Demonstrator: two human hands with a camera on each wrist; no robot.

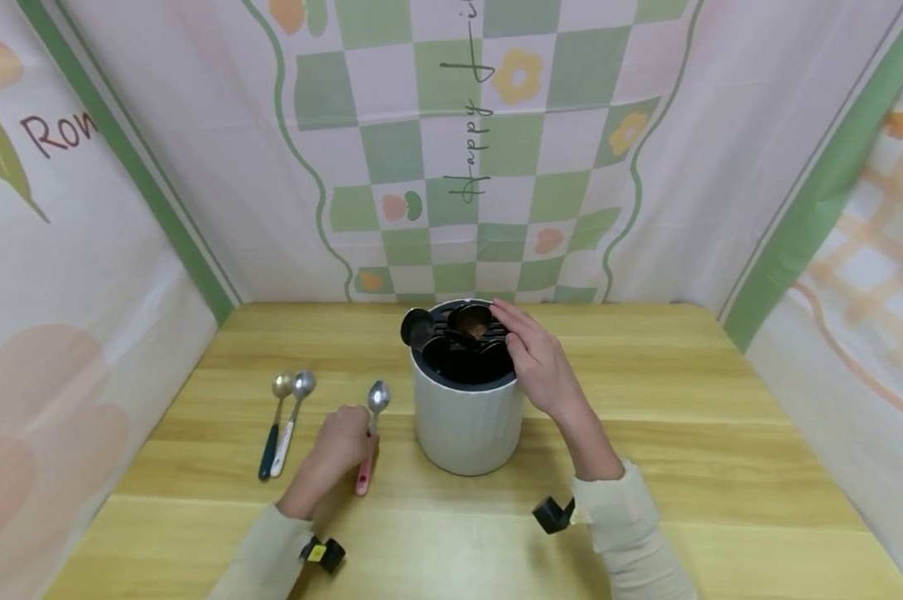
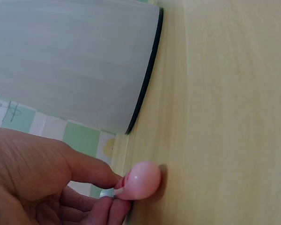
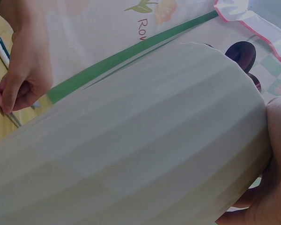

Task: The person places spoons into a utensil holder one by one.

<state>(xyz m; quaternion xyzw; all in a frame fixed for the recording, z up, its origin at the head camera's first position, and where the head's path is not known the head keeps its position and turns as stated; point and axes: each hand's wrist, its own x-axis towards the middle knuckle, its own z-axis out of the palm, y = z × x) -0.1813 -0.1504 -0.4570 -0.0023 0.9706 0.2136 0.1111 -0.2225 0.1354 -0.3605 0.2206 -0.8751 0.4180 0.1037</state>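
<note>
While the left hand (image 1: 344,439) pinches a pink-handled spoon (image 1: 379,397), the right hand (image 1: 541,367), fairly straight, rests against a white container (image 1: 466,429).

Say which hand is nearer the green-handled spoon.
Left. The left hand pinches the pink-handled spoon, to the right of the green-handled spoon; the right hand is farther right, touching the white container.

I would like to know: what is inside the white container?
Dark, rounded utensil heads show at the black rim of the white container, one jutting past it. Whatever lies deeper is covered by the walls and cannot be seen.
</note>
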